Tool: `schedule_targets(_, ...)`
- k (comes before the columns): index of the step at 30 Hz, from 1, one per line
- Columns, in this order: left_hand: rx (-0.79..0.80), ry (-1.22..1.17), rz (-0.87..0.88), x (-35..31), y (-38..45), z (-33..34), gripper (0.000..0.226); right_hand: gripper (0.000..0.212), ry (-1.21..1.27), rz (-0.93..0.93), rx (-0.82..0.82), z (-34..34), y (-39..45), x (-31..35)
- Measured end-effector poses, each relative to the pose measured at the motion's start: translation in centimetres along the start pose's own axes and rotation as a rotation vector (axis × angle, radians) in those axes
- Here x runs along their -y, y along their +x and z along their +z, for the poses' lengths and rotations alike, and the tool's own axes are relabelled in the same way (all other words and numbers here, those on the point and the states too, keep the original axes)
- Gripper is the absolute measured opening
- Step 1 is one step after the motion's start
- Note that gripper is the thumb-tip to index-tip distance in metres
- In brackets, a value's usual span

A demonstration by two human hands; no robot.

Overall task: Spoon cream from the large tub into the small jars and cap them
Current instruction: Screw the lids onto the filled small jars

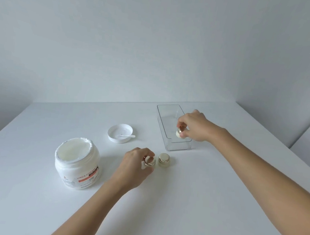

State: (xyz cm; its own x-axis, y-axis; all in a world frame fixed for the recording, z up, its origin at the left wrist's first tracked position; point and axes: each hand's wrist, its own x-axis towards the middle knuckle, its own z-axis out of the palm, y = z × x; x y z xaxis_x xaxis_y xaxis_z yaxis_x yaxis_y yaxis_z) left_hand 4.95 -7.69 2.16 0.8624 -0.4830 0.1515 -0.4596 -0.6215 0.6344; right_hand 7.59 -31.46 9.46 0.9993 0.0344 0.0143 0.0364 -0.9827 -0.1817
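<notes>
White table (179,206); both hands w/ jars.

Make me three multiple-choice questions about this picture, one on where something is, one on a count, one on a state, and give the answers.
1. Where does the little spatula lie?
A. in the upturned white lid
B. in the clear tray
C. inside the big tub

2. How many small jars are in view?
A. one
B. three
C. five

3. What state is the big tub in?
A. capped
B. tipped over
C. open and upright

Answers: 1 A, the spatula rests across the lid behind the tub. 2 B, the right hand holds one jar over the tray, the left hand holds another jar, and a capped jar stands beside it. 3 C, cream shows at its uncovered top.
</notes>
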Motion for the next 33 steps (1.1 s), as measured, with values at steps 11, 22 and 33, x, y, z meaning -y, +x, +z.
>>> schedule_targets(11,0.017,0.020,-0.003,0.3,0.5,0.0,0.032,0.023,-0.314,-0.023,0.158,1.7,2.7,0.1)
schedule_targets(22,0.075,0.076,-0.004,0.0,0.8,-0.3,0.022,0.029,-0.260,-0.009,0.050,0.9,1.9,0.3)
schedule_targets(33,-0.154,-0.013,0.043,-1.5,5.9,-6.2,0.013,0.035,0.001,-0.128,0.013,5.2,-6.2,5.4)
